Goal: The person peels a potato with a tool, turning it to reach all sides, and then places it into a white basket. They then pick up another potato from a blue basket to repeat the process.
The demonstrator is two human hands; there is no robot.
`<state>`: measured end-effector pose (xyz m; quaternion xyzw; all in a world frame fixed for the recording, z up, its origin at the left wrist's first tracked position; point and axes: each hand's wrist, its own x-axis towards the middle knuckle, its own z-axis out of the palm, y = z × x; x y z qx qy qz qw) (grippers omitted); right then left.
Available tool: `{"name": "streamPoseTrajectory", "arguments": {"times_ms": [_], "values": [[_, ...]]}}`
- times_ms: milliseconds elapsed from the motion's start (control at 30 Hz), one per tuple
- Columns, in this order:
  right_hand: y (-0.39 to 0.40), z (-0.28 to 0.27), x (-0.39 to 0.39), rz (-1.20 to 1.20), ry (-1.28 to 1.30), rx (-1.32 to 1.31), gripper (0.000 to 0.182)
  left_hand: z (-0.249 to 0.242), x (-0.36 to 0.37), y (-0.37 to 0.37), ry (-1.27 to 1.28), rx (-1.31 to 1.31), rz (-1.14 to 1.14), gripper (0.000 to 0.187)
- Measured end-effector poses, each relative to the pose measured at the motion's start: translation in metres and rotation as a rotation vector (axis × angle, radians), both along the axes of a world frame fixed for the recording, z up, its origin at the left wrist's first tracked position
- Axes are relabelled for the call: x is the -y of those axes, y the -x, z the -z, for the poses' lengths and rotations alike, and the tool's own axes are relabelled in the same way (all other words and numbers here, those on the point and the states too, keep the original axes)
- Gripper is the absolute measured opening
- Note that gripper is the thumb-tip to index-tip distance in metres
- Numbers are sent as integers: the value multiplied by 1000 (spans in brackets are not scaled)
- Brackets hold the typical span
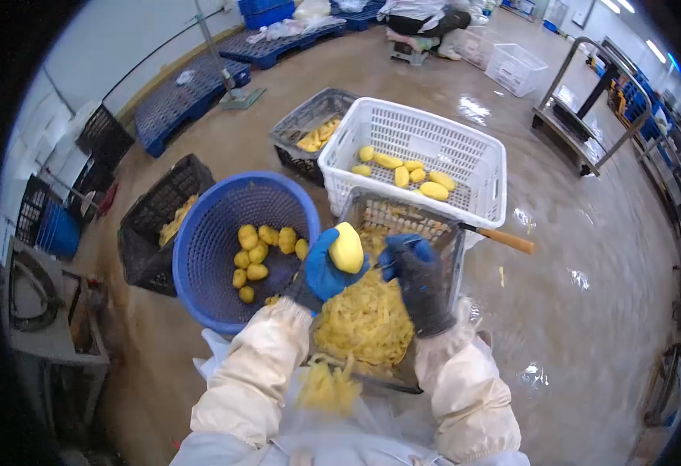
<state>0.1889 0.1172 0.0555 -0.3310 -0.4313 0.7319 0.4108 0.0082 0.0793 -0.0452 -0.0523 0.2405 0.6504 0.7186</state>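
My left hand (325, 272), in a blue glove, is closed around a peeled yellow potato (346, 248). Beside it, my right hand (418, 283), in a dark blue glove, has its fingers curled together; what they grip is hidden. Both hands are over a dark crate (454, 268) heaped with potato peelings (367, 322). More peelings (329, 388) lie on my apron. Left of the hands, a blue basket (193, 260) contains several unpeeled potatoes (256, 250). Several peeled potatoes (433, 189) lie in the white crate (495, 171) beyond.
A wooden-handled tool (503, 238) rests across the dark crate's right rim. Two more black crates (150, 248) with yellow pieces stand left and behind. A metal cart (581, 128) is at the right back, blue pallets (181, 101) at the left back, and a seated person (426, 19) farther off.
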Motion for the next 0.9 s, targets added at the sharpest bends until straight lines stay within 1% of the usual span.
{"name": "streamPoseTrajectory", "arguments": {"times_ms": [33,67,100,133,167,200,267,300,333,367,433,500,533,567,600,633,667,700,767,833,867,900], "values": [[0,2,2,-61,33,-11,19,4,-20,-1,-29,-30,-12,42],[0,7,1,-82,63,-48,20,8,-42,-1,-108,19,70,36],[0,11,-3,-107,92,-85,20,13,-69,-4,19,-18,50,36],[-1,6,-5,-111,149,-83,20,15,-92,-15,-12,-90,-53,34],[-3,3,-7,-102,138,-81,20,16,-112,-24,-44,-160,-157,32],[-4,1,-8,-79,155,-101,20,41,-136,-17,-176,-308,-162,30],[-7,4,-13,-70,207,-114,21,42,-165,-25,-254,-707,-181,35],[-9,4,-15,-62,205,-108,21,34,-185,-29,43,-110,-66,36],[-10,1,-14,-59,192,-132,19,38,-198,-32,31,-92,-80,40],[-9,0,-13,-63,183,-156,17,42,-207,-29,-31,1,0,39],[-7,1,-15,-65,179,-120,18,54,-210,-26,-169,-240,57,34],[-3,2,-14,-103,189,-88,18,78,-204,6,-619,151,241,28],[-1,2,-14,-77,203,-137,18,41,-178,11,-388,-80,147,26],[0,3,-13,-52,222,-185,17,15,-155,19,-141,-298,53,25],[2,7,-11,-66,217,-163,17,9,-140,38,-111,-476,3,26],[3,10,-11,-77,210,-144,17,9,-120,64,-106,-601,-39,28],[3,11,-11,-118,218,-124,17,8,-93,92,-219,-864,-58,29],[7,8,-8,-110,231,-114,18,2,-62,119,-333,-1126,-66,31],[15,11,-4,-79,297,-120,18,16,-15,172,-80,-1272,-108,29],[23,16,0,-111,296,-74,18,74,19,251,254,-1829,274,32],[28,19,1,-123,286,-34,18,82,35,263,268,-1822,267,32],[32,21,1,-134,289,-25,18,91,53,266,305,-1868,392,32]]}}
